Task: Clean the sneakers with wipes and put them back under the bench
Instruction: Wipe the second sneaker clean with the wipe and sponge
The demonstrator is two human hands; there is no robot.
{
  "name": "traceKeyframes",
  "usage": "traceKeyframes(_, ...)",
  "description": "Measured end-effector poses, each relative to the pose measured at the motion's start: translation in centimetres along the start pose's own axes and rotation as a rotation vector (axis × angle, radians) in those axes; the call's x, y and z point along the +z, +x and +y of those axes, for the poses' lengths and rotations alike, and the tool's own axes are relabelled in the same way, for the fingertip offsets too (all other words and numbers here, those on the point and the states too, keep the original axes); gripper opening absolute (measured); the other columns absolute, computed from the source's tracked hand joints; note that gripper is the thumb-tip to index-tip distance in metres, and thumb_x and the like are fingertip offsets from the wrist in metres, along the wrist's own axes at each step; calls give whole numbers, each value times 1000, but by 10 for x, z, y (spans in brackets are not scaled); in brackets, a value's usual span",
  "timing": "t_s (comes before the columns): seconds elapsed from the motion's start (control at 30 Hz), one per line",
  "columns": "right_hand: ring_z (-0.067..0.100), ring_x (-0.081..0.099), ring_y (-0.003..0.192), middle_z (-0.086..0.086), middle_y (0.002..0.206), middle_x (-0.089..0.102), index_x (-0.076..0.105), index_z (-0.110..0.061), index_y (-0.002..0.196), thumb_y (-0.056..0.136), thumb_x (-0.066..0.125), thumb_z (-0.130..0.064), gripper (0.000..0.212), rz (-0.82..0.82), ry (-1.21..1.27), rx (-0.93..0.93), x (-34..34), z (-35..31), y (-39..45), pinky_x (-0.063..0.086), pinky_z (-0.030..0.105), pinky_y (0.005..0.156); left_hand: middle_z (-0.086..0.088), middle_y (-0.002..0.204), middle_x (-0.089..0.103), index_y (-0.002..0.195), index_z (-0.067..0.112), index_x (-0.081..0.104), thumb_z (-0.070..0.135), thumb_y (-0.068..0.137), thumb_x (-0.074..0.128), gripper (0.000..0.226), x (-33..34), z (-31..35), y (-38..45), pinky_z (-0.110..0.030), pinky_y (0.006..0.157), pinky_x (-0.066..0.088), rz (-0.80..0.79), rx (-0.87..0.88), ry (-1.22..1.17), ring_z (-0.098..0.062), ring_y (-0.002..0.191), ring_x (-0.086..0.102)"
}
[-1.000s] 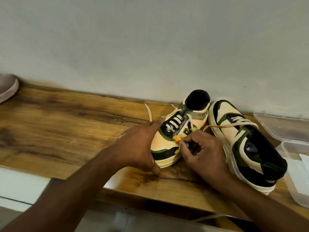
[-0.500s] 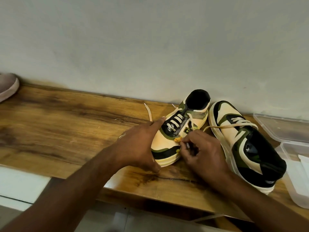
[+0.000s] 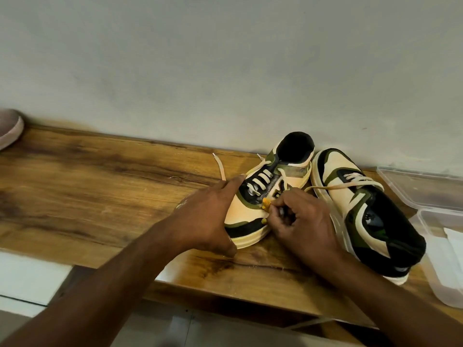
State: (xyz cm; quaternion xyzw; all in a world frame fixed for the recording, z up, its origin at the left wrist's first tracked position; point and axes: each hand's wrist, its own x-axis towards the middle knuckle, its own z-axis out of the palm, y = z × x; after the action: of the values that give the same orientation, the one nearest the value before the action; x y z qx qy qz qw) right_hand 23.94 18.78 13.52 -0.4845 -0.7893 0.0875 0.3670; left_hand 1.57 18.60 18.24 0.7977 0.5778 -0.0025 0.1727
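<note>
step: rubbing the side of the left sneaker (image 3: 260,196), by the lace eyelets, with a small yellow wad (image 3: 267,203); I take the wad for the wipe, though it is too small to be sure.
right hand (image 3: 303,221): fingers curled tight, tips pinching the wad against the upper; nothing else is held.
left hand (image 3: 208,216): fingers fairly straight, lying along the toe and outer side to brace the shoe; thumb down near the sole, not wrapped round anything.
doing it well: keep the brace firm so the shoe does not slide toward the wall; rub in short strokes and keep the wad clear of the laces (image 3: 260,180), which could snag it.
sneakers: both on the bench (image 3: 87,186) toward its right end. The left one has its heel near the wall and its toe toward the front edge. The right sneaker (image 3: 363,211) lies just beside it, turned the other way, tipped onto its side, and seemingly touching at the back.
edges: the left shoe's toe sits near the front edge; the right shoe's black heel end nearly reaches it, so a nudge could tip it off.
right end: a clear box (image 3: 446,259) holding white sheets, its lid (image 3: 426,186) behind it, just beside the right sneaker; little room there.
open room: bare wood runs left of the hands toward a grey shoe (image 3: 10,128) at the far left end.
still to do: return under the bench.
</note>
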Motion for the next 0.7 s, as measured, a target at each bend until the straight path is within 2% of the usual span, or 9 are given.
traceKeyframes(0.13, 3, 59, 79, -13, 89, 62, 68, -22, 92, 86, 78, -16, 13, -33, 53, 1, 8, -24, -12, 54, 21, 69, 7, 168, 28, 164, 35, -4, 50, 54, 98, 151, 3, 3, 1, -38, 114, 41, 25, 4, -3, -23, 144, 41)
traceKeyframes(0.27, 4, 51, 76, -10, 91, 59, 66, -20, 95, 90, 74, -18, 10, -204, 101, -200, 13, -41, -26, 47, 21, 63, 7, 160, 37, 164, 35, 1, 49, 52, 97, 148, 4, 3, 3, -29, 97, 39, 50, 28, -39, -21, 135, 49)
traceKeyframes(0.33, 4, 49, 76, -7, 93, 58, 65, -19, 96, 92, 70, -18, 7, -240, 11, -276, 9, -29, -24, 46, 19, 60, 7, 164, 34, 164, 35, -2, 52, 52, 97, 151, 4, 3, 3, -34, 104, 42, 37, 28, -23, -22, 138, 47)
traceKeyframes(0.4, 1, 47, 78, -9, 94, 57, 65, -19, 95, 90, 73, -15, 10, -184, -62, -211, 3, -12, -15, 43, 11, 62, 6, 168, 28, 164, 36, -6, 50, 55, 98, 151, 3, 3, 2, -38, 113, 39, 19, 10, 2, -24, 144, 41)
traceKeyframes(0.47, 0, 48, 76, -10, 92, 58, 67, -18, 92, 87, 78, -10, 15, -89, -61, -81, -3, 3, -5, 41, 7, 64, 6, 170, 25, 164, 37, -8, 46, 58, 98, 150, 3, 5, 2, -39, 116, 39, -3, -16, 5, -25, 147, 37)
traceKeyframes(0.6, 3, 53, 75, -9, 90, 60, 67, -18, 91, 86, 77, -8, 15, 22, -55, 24, -2, 1, 1, 46, 11, 65, 5, 168, 28, 163, 37, -7, 47, 57, 98, 150, 4, 6, 1, -40, 115, 42, 13, -21, 25, -25, 145, 40)
traceKeyframes(0.7, 2, 54, 79, -9, 94, 60, 68, -19, 95, 87, 77, -10, 15, -45, 8, -43, 8, -18, -8, 52, 17, 67, 5, 165, 33, 162, 36, -5, 53, 53, 97, 151, 7, 6, 1, -42, 112, 45, 39, -9, 26, -24, 142, 44)
